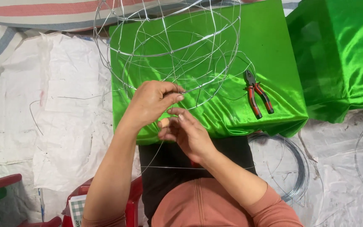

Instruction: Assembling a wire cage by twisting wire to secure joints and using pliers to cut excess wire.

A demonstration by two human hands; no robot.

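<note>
- The wire frame (169,46), a round cage of thin silver hoops and ribs, sits on the green cloth (269,42) that covers the desk, toward the far left corner, and it overhangs the left edge a little.
- My left hand (150,103) is at the frame's near rim, its grip closed with thumb and fingers pinched on the wire there.
- My right hand (188,134) is just below the left, almost touching it, over the desk's near edge; its fingers are curled and the fingertips press together on a fine wire, with a small tan piece (164,123) against the palm side. I cannot tell what that piece is.
- A thin straight wire (169,167) runs across my lap under the right forearm.
- The pliers (257,94), red and black handled, lie on the cloth near the desk's right edge, jaws pointing away from me, well apart from both hands.
- A wire coil (293,168) lies on the white sheet (64,126) on the floor, just off the desk's near right corner.
- A second green-draped block (341,54) stands to the right, apart from the desk.
- A red stool (133,197) shows at my left side, and a striped cloth (30,17) lies along the far left.
</note>
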